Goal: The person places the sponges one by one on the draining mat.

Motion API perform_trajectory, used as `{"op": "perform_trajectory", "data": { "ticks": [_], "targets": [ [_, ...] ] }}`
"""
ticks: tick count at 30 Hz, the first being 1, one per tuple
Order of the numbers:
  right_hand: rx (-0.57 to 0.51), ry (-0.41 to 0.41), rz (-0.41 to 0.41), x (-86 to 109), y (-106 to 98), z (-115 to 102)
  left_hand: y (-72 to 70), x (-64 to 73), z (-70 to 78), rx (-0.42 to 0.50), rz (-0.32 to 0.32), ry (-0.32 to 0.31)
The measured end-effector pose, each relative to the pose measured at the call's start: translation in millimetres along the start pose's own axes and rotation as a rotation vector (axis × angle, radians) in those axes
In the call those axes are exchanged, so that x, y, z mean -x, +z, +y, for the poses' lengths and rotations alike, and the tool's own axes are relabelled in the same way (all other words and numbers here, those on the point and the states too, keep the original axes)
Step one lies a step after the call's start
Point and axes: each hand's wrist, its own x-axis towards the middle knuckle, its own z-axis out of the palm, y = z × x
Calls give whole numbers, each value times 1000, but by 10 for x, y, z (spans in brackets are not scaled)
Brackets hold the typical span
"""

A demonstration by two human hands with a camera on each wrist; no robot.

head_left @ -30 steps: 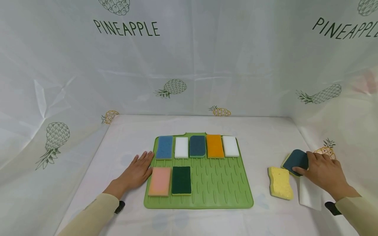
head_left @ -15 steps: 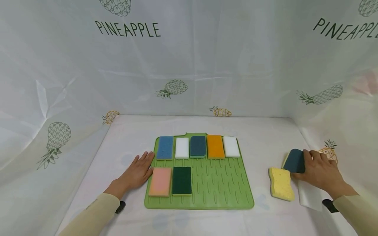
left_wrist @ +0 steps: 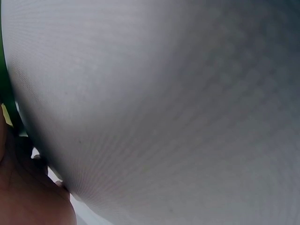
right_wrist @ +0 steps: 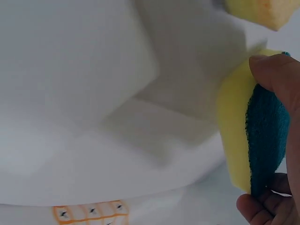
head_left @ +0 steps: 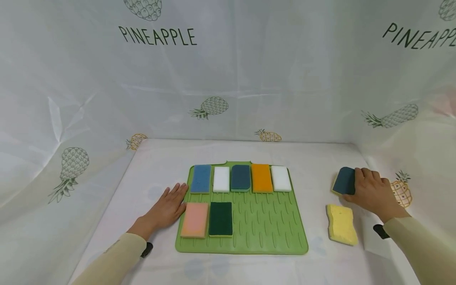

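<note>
My right hand (head_left: 372,192) pinches a sponge with a dark blue-green scouring face (head_left: 344,181) and a yellow foam side, at the right of the table. In the right wrist view the thumb and fingers grip opposite edges of this scouring sponge (right_wrist: 236,126). Just in front of it lies a yellow wavy-edged sponge (head_left: 342,225). My left hand (head_left: 167,208) rests flat with spread fingers at the left edge of a green ribbed mat (head_left: 267,221). Nearest its fingertips are a blue sponge (head_left: 201,179) and a pink sponge (head_left: 194,220).
Along the mat's back edge, white (head_left: 221,179), dark blue (head_left: 240,177), orange (head_left: 261,178) and another white sponge (head_left: 281,178) stand in a row after the blue one. A dark green sponge (head_left: 221,219) lies beside the pink. A white flat piece (head_left: 377,239) lies under the right forearm.
My right hand has moved back and to the left with the scouring sponge, away from the white piece. The left hand has stayed in place; the head view has shifted slightly.
</note>
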Motion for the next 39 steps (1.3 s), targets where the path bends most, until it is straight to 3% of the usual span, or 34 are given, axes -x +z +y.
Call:
{"op": "perform_trajectory", "data": {
  "ticks": [7, 20, 31, 39],
  "targets": [
    [-24, -87, 122, -207, 34, -216, 6, -4, 7, 2, -4, -4],
    [8, -191, 189, -414, -103, -615, 11, -12, 15, -9, 8, -3],
    [-2, -263, 236, -462, -235, -1088, 2, -8, 31, -6, 12, -3],
    [-35, -311, 211, -448, -295, -1459, -10, -3, 42, 13, 9, -8]
  ]
}}
